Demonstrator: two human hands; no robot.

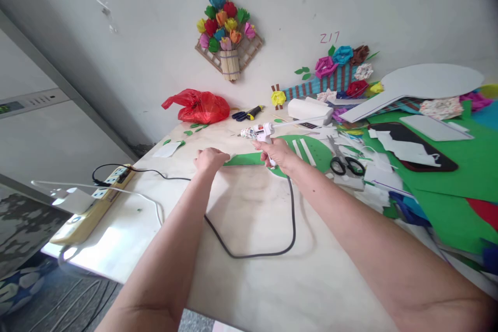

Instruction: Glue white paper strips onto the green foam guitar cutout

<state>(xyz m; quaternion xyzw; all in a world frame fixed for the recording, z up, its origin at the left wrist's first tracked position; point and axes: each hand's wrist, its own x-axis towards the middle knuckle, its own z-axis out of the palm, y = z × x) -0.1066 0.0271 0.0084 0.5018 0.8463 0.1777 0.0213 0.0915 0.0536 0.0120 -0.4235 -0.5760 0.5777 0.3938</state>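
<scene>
The left hand point(212, 158) is at the nine-o'clock end of a flat, long-necked green cutout point(247, 158), its grip too hidden to tell. The right hand point(278, 154) clamps a white plastic glue gun point(265, 131) aimed toward nine o'clock. Beyond, at one o'clock, reddish handwriting point(330, 37) on the white wall point(155, 36) reads "217".

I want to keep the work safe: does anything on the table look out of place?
Yes: paper scraps lie in disorder on the right, around the scissors. A black cable also loops loosely over the near side of the table, where it could perhaps snag.
</scene>
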